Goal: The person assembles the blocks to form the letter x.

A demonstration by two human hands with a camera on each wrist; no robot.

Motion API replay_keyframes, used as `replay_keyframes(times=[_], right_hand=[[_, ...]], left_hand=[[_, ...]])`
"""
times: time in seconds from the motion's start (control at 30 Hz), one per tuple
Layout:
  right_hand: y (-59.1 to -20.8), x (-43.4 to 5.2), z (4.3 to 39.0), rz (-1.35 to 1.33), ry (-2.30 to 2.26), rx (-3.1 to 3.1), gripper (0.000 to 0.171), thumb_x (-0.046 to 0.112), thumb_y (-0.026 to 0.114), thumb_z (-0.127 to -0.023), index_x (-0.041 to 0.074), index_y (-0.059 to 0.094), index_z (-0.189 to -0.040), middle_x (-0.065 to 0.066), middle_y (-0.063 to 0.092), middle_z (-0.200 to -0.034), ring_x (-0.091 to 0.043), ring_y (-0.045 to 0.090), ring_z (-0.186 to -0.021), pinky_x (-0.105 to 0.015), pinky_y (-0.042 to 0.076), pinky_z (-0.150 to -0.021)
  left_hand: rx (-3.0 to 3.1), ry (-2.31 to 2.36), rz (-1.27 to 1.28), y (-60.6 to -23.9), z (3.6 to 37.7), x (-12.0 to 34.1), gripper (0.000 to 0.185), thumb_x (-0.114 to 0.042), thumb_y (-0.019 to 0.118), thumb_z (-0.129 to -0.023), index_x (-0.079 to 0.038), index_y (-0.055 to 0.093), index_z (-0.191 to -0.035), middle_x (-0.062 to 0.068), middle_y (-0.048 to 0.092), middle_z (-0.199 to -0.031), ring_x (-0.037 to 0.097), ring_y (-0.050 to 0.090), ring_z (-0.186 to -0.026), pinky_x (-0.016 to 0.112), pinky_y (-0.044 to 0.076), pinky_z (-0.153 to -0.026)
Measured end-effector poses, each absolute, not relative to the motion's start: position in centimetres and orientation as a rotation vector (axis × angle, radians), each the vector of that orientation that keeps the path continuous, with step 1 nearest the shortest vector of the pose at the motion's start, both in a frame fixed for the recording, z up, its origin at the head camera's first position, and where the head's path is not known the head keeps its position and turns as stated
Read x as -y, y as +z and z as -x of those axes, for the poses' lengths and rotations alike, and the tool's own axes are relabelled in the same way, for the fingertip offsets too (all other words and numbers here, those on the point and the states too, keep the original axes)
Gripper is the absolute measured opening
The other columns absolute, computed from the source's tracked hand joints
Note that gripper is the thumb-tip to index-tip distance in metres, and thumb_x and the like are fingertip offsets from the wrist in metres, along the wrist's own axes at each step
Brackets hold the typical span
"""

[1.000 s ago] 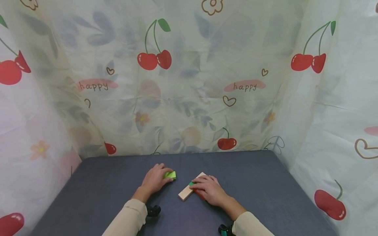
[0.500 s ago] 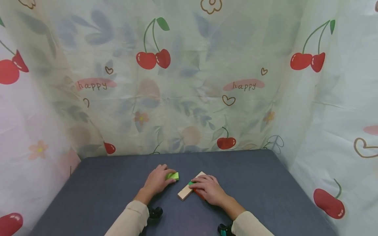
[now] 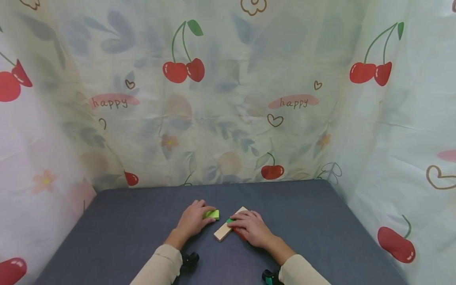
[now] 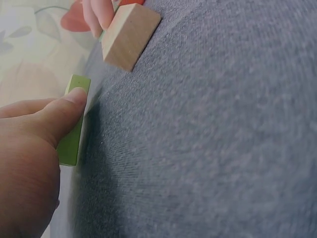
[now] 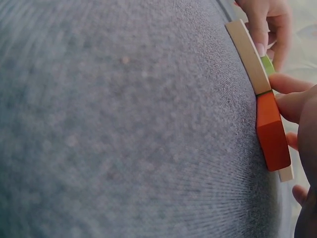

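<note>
In the head view my left hand [image 3: 193, 219] pinches a light green block [image 3: 213, 214] between thumb and fingers, just left of the other blocks. The thumb lies along the face of that green block [image 4: 74, 141] in the left wrist view. My right hand [image 3: 252, 228] holds a red block [image 5: 272, 131] that lies against a long plain wooden block [image 3: 222, 232]. A darker green piece [image 3: 229, 221] shows beside its fingertips, partly covered. The plain wood extends past both sides of the right hand. Much of the red block is hidden by that hand in the head view.
All of this rests on a dark grey cloth-covered table [image 3: 142, 221]. A pale curtain [image 3: 228, 99] printed with cherries stands behind the table and along its sides. Black devices [image 3: 190, 259] are strapped to both wrists.
My left hand has slid a little to the right with the light green block, closer to the wooden block. The right hand and its blocks have stayed in place.
</note>
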State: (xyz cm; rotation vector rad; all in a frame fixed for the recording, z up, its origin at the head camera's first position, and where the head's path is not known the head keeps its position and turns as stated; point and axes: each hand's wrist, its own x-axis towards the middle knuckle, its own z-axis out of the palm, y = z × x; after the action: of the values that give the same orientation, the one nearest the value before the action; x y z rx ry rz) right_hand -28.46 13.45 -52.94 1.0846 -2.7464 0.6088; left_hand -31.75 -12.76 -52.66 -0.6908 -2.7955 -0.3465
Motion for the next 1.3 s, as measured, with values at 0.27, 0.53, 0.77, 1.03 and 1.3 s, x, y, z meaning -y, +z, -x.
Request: replay_keyframes(times=[0.27,0.53,0.77,1.03,1.3], right_hand=[[-53.0,-13.4,28.4,-1.074,0.608,2.764,0.03,0.023,0.057,-0.099,0.031,0.068,-0.125,0.007,0.056,-0.135,-0.02,0.043,-0.13,-0.055,0.026,-0.106],[-53.1,-13.4,28.4,-1.066,0.613,2.767,0.029,0.024,0.057,-0.099,0.031,0.068,-0.125,0.008,0.056,-0.135,-0.02,0.043,-0.13,-0.056,0.026,-0.106],[-53.1,-13.4,28.4,-1.058,0.619,2.772,0.03,0.024,0.057,-0.099,0.032,0.068,-0.125,0.009,0.056,-0.136,-0.02,0.042,-0.13,-0.056,0.026,-0.106],[-53.1,-13.4,28.4,-1.065,0.635,2.767,0.03,0.023,0.057,-0.099,0.031,0.068,-0.125,0.007,0.056,-0.136,-0.021,0.042,-0.13,-0.056,0.026,-0.106],[-53.1,-13.4,28.4,-1.058,0.626,2.769,0.03,0.023,0.058,-0.099,0.031,0.068,-0.125,0.007,0.056,-0.136,-0.021,0.043,-0.13,-0.056,0.026,-0.106]], left_hand=[[2.778,-0.348,0.744,-52.8,31.6,12.1,0.038,-0.048,0.069,-0.087,-0.027,0.071,-0.119,-0.007,0.053,-0.093,0.011,0.045,-0.08,0.029,0.042,-0.068],[2.762,-0.352,0.773,-53.0,31.4,11.5,0.037,-0.047,0.069,-0.087,-0.026,0.072,-0.119,-0.007,0.053,-0.093,0.01,0.044,-0.079,0.029,0.042,-0.067],[2.735,-0.363,0.81,-52.8,31.2,11.1,0.036,-0.044,0.07,-0.087,-0.025,0.072,-0.118,-0.006,0.054,-0.093,0.011,0.045,-0.079,0.03,0.042,-0.068],[2.732,-0.308,0.833,-52.9,31.1,10.7,0.036,-0.044,0.07,-0.088,-0.025,0.072,-0.118,-0.005,0.055,-0.095,0.012,0.046,-0.081,0.032,0.044,-0.07],[2.748,-0.268,0.827,-52.9,31.1,10.6,0.036,-0.046,0.068,-0.089,-0.026,0.071,-0.119,-0.005,0.056,-0.097,0.013,0.047,-0.084,0.033,0.045,-0.073]])
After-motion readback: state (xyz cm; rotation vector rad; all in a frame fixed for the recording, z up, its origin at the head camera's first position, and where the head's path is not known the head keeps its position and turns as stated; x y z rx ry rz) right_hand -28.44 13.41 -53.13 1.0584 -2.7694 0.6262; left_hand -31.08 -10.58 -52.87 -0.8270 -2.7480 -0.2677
